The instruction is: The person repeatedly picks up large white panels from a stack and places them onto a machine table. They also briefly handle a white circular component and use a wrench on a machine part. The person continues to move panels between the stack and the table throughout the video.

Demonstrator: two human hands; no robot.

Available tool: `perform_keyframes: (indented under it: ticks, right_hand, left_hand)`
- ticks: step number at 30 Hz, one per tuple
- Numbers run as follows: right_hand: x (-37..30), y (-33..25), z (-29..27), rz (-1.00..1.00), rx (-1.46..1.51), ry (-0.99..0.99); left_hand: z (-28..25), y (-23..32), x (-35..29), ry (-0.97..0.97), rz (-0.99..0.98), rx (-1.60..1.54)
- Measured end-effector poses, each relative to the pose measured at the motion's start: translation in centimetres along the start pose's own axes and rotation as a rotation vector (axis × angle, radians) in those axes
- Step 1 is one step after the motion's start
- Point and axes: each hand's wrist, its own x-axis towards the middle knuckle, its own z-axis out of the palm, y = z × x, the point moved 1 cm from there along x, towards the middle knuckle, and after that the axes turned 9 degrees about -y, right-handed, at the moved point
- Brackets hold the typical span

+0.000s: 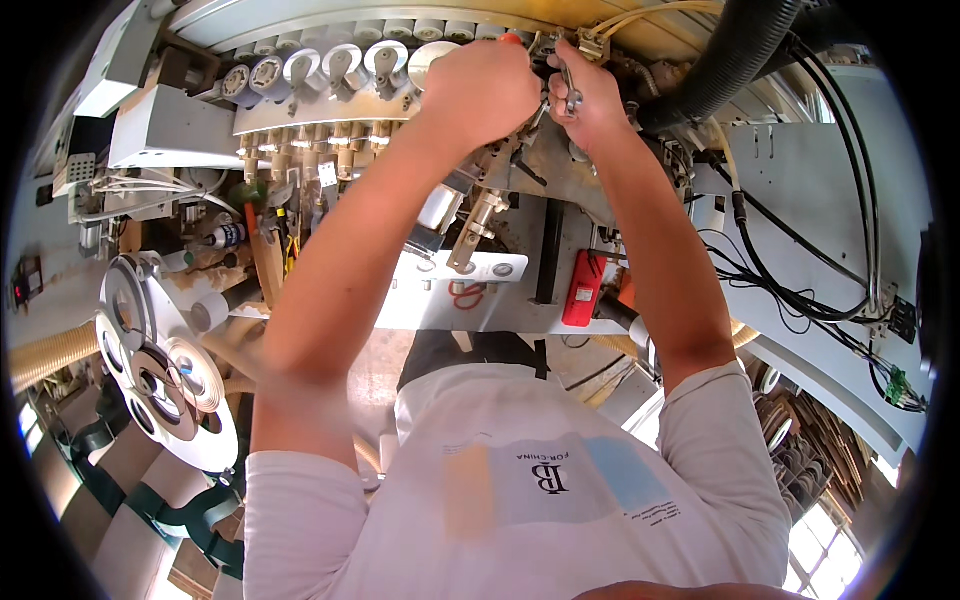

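At the far side of the machine, both my arms reach forward over its metal parts. My left hand (487, 92) is closed, its back turned up, against the mechanism. A small orange-red piece (511, 38) shows just beyond its knuckles; what the fingers hold is hidden. Close beside it on the right, my right hand (592, 100) is closed around a silver wrench (572, 90), whose one end points back toward me. The small metal fittings (543, 50) between the two hands are partly covered by the fingers.
A row of grey rollers (385, 62) lies left of my hands. A thick black corrugated hose (725, 65) slopes down at the right. Black cables (790, 290) hang on a grey panel. A red box (583, 288) and a white reel assembly (165, 370) are nearer me.
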Motion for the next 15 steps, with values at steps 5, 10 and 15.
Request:
perform_keyframes:
  ticks: [5, 10, 15]
  right_hand:
    - [0.5, 0.1, -0.3, 0.002, 0.019, -0.027]
    - [0.3, 0.3, -0.2, -0.030, 0.044, -0.073]
    - [0.4, 0.3, -0.3, -0.010, 0.059, -0.046]
  left_hand:
    - [-2.9, 2.1, 2.1, -0.154, 0.035, 0.066]
    - [-4.7, 3.0, 4.9, -0.393, 0.078, 0.085]
    - [-0.9, 2.5, 2.7, -0.222, 0.078, 0.179]
